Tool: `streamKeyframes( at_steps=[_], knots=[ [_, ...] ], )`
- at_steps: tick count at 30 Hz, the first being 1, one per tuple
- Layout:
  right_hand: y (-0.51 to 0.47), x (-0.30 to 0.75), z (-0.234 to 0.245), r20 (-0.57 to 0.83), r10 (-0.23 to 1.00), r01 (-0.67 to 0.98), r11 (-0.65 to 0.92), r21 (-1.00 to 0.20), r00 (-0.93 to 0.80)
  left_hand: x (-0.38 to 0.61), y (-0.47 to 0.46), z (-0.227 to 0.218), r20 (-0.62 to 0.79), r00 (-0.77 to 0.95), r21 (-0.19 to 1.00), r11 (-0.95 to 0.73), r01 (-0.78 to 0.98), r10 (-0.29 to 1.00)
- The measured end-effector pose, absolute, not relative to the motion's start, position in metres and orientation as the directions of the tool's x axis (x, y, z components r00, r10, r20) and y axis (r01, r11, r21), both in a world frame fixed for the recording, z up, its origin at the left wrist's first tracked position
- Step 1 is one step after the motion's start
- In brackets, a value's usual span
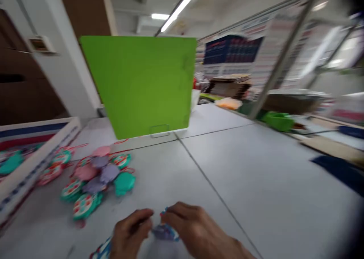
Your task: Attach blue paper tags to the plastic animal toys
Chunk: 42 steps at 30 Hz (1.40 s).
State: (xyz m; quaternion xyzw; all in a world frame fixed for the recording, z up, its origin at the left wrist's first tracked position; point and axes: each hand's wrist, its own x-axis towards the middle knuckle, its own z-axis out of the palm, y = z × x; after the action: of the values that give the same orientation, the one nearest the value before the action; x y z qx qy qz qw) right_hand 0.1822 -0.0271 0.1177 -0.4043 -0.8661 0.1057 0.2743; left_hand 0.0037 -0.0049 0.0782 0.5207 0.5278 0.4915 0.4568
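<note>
At the front of the table, my right hand (pixel 196 228) is closed with its fingertips on a small purple and blue piece (pixel 166 233) with a patterned surface; blur hides its exact kind. Just left of it is my left hand (pixel 131 230), its fingers curved with a gap between thumb and forefinger. Its fingertips come close to the piece, and I cannot tell whether they touch it. A blue patterned thing (pixel 102 248) shows partly behind my left hand. Further left lies a pile of small teal, pink and purple items (pixel 98 173) with red cords, some with dotted faces.
A white box with striped walls (pixel 72 132), holding similar items, stands at the left. An upright green panel (pixel 142 84) rises at the table's back. Across to the right are a metal post (pixel 280 58), a green container (pixel 278 121) and stacked cardboard (pixel 230 86).
</note>
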Motion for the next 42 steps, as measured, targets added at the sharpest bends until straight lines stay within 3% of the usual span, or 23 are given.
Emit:
streamKeyframes(
  at_steps=[3, 5, 7, 12, 17, 21, 27, 30, 35, 42],
  knots=[
    [-0.022, 0.171, 0.103, 0.505, 0.829, 0.471, 0.554, -0.686, -0.240, 0.014, -0.012, 0.080, -0.071, 0.005, 0.993, 0.071, -0.099, 0.997],
    [-0.022, 0.159, 0.086, 0.454, 0.891, 0.324, 0.432, -0.841, -0.010, 0.022, -0.012, 0.080, -0.095, 0.037, 0.975, 0.101, -0.197, 0.995],
    [-0.022, 0.149, 0.071, 0.356, 0.929, 0.176, 0.335, -0.926, 0.100, 0.027, -0.013, 0.080, -0.103, 0.054, 0.963, 0.113, -0.243, 0.993],
    [-0.018, 0.139, 0.048, 0.111, 0.988, -0.121, 0.124, -0.985, 0.111, 0.031, -0.014, 0.072, -0.153, 0.107, 0.917, 0.181, -0.356, 0.982],
    [-0.019, 0.139, 0.040, -0.073, 0.994, -0.340, -0.041, -0.939, 0.080, 0.029, -0.013, 0.063, -0.150, 0.067, 0.897, 0.164, -0.411, 0.986],
    [-0.022, 0.140, 0.038, -0.116, 0.993, -0.301, -0.108, -0.948, 0.009, 0.027, -0.016, 0.065, -0.175, 0.059, 0.904, 0.184, -0.386, 0.983],
    [-0.021, 0.135, 0.037, -0.005, 1.000, -0.356, -0.006, -0.934, -0.002, 0.027, -0.017, 0.064, -0.164, 0.070, 0.933, 0.178, -0.312, 0.984],
    [-0.021, 0.135, 0.038, -0.018, 1.000, -0.325, -0.011, -0.946, 0.018, 0.022, -0.017, 0.062, -0.128, 0.016, 0.983, 0.129, -0.131, 0.992],
    [-0.024, 0.137, 0.040, -0.035, 0.999, -0.116, -0.034, -0.993, 0.011, 0.009, -0.021, 0.063, 0.011, 0.026, 0.986, -0.015, 0.164, 1.000],
    [-0.025, 0.137, 0.035, -0.063, 0.996, -0.073, -0.067, -0.995, -0.061, 0.007, -0.024, 0.066, -0.053, 0.067, 0.987, 0.042, 0.155, 0.996]
  ],
)
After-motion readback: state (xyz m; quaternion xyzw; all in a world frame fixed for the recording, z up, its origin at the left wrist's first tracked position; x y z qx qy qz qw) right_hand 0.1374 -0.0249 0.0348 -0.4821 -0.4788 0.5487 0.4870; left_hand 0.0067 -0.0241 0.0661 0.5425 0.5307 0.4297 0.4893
